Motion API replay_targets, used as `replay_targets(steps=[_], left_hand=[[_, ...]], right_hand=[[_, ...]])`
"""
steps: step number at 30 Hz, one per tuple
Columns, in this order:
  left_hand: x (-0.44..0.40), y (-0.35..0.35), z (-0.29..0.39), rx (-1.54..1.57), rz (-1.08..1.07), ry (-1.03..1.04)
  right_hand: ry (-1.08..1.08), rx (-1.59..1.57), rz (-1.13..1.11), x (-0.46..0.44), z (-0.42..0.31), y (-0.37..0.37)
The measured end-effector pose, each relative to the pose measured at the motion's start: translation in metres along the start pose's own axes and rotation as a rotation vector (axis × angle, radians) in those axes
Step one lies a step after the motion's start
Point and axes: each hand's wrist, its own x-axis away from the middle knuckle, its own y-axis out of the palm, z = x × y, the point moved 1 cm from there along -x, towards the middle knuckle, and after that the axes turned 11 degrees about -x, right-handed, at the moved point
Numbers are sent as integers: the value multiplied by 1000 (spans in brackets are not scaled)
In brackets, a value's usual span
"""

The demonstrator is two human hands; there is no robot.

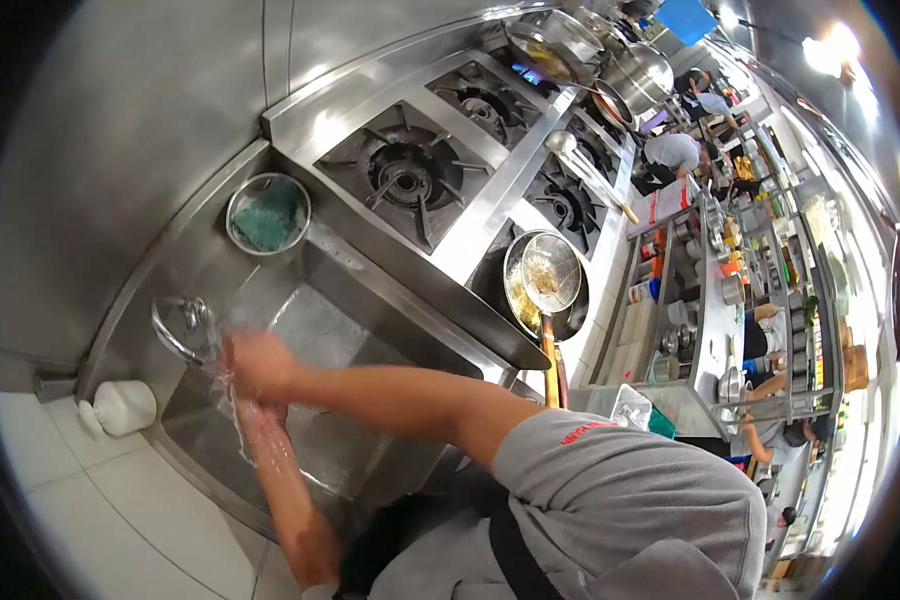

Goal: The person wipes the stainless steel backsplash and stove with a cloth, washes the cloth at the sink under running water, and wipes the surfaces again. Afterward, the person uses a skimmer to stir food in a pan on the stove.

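Water runs from the curved metal faucet [178, 332] over both hands in the steel sink [315, 325]. My right hand [260, 368] is a motion-smeared shape just beside the spout, at the end of the arm crossing from the right. Below it, my left hand [255, 405] is wet and pressed close to the right one or touching it; its fingers are hidden. Whether either hand holds anything cannot be made out. On the sink's back ledge sits a round metal bowl [301, 215] with a green scouring pad [269, 217] inside.
A white bottle [126, 408] stands at the sink's left corner. Beyond the sink is a stove with burners [406, 180], a wok [574, 318] with a strainer [551, 272], and a ladle [562, 143]. Several people work along shelves at the right, one in a grey shirt [673, 152].
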Motion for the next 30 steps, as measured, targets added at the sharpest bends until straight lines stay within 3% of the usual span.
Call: replay_targets(steps=[2, 3, 5, 7, 8, 9, 10, 12, 14, 16, 18, 19, 20, 23, 24, 25, 26, 27, 29, 30], left_hand=[[-7, -3, -3, -24, 6, -47], [-8, -6, 2, -33, 15, -50], [-2, -14, 15, -46, 62, -47], [10, -1, 18, -34, 159, -86], [20, 17, 19, -23, 240, -131], [24, 31, 18, -10, 301, -158], [26, 39, 17, 2, 347, -181], [4, -31, -14, -222, 159, 8], [16, -1, -3, -231, 127, 156], [14, 14, -2, -206, 173, -19], [-2, 1, -1, -172, 117, -287], [-8, 0, 4, -219, 129, -232], [-9, 0, 10, -256, 154, -173], [-6, 4, 40, -281, 156, -41], [17, 26, 54, -269, 196, 3], [34, 42, 61, -254, 236, 45], [37, 31, 61, -304, 39, 95], [44, 23, 51, -530, 3, 132], [71, 11, 33, -979, -60, 202], [75, -3, 25, -1108, -34, 76]], right_hand=[[-30, -123, -6, -7, -10, -10], [-120, -84, -108, 1, -25, -15], [-397, 147, 32, 31, -32, 13], [-421, 258, -69, 32, -13, 22], [-243, 213, -298, 20, -24, 3], [-363, 166, -122, 0, -8, 1], [87, 296, -256, -15, -29, -17], [4, 445, -424, 13, -43, -8], [-87, 522, -423, 14, -23, 0], [-142, 489, -281, 2, 47, 16], [-143, 324, -169, -30, 54, -25], [-140, 242, -118, -39, 45, -41], [198, -203, -368, -42, 27, -47], [-96, 45, -605, -31, 2, -52], [-88, 183, -698, -33, -6, -59], [-88, 192, -641, -32, -9, -62], [-89, 202, -584, -31, -11, -64], [-90, 212, -527, -31, -13, -67], [-59, -97, -520, -21, -28, -81], [-45, -249, -512, -19, -36, -89]])
